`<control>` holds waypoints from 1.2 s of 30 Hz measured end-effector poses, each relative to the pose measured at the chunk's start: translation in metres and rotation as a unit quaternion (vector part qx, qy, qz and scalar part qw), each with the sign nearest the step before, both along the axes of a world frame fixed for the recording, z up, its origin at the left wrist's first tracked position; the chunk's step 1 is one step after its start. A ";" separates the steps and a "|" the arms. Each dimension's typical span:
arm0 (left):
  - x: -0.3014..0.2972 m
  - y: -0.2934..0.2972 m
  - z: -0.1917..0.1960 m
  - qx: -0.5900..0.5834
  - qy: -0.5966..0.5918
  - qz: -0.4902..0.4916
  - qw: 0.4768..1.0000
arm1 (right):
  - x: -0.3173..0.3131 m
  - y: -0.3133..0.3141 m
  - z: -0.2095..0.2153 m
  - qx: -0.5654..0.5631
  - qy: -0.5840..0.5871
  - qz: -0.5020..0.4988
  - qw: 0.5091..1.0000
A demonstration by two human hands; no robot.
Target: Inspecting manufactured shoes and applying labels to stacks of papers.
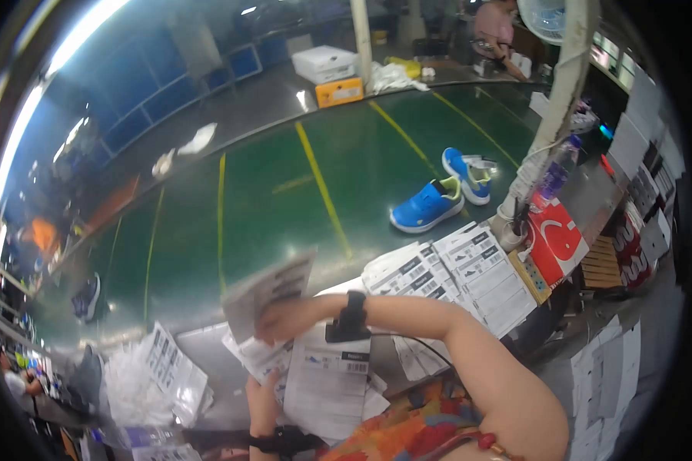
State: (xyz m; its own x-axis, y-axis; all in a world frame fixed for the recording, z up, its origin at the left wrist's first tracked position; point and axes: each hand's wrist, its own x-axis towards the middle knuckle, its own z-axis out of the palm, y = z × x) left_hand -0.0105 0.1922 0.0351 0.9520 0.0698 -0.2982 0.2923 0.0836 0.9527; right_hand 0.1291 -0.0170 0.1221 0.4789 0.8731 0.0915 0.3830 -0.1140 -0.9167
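My right hand [288,316], with a black band on its wrist, is closed on a printed paper sheet [271,286] that stands tilted up and looks blurred. Just below it, my left hand [263,396] grips the lower edge of some white printed sheets [255,355]; its fingertips are partly covered by them. Beside both hands lies a larger form [329,388] bearing a small shoe picture and a barcode. To the right, overlapping stacks of similar sheets [419,278] rest along the edge of the green belt.
A green conveyor belt [265,207] with yellow lines runs across ahead. On it sit blue shoes [429,206] at right and a dark shoe [87,298] at far left. A post [550,115], a red bag [555,237] and clear plastic bags [142,376] flank me. Another person [496,34] sits beyond.
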 end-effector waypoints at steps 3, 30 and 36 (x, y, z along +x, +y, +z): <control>0.003 -0.006 -0.005 -0.010 -0.002 0.005 1.000 | 0.022 -0.012 0.012 0.007 0.062 -0.076 0.995; -0.025 -0.039 0.098 -0.180 0.012 -0.088 0.980 | -0.081 -0.022 0.036 -0.005 0.058 -0.119 0.991; -0.043 -0.036 0.110 -0.029 0.050 -0.108 0.992 | -0.065 -0.043 0.047 0.077 0.259 -0.191 0.944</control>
